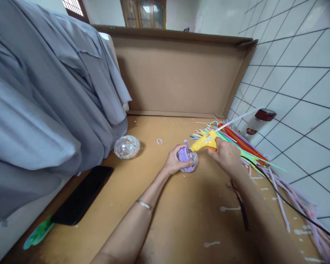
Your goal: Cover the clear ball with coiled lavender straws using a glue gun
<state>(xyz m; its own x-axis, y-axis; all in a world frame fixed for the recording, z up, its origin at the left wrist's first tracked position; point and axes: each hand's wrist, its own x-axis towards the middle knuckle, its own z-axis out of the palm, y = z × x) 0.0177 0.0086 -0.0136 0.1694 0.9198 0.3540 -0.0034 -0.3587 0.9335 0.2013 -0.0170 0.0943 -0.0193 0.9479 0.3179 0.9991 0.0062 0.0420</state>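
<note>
At tabletop centre, my left hand cups the purple ball; my right hand, at 3 o'clock, grips the glue gun. Best kept steady, nozzle touching.

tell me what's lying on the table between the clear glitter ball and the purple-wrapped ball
In the head view, only a small purple pipe-cleaner scrap lies between the glitter ball and the purple-wrapped ball; otherwise bare table.

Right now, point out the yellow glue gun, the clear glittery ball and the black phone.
yellow glue gun [204, 142], head view, on its barrel.
clear glittery ball [127, 146], head view, its middle.
black phone [82, 194], head view, its screen.
</note>
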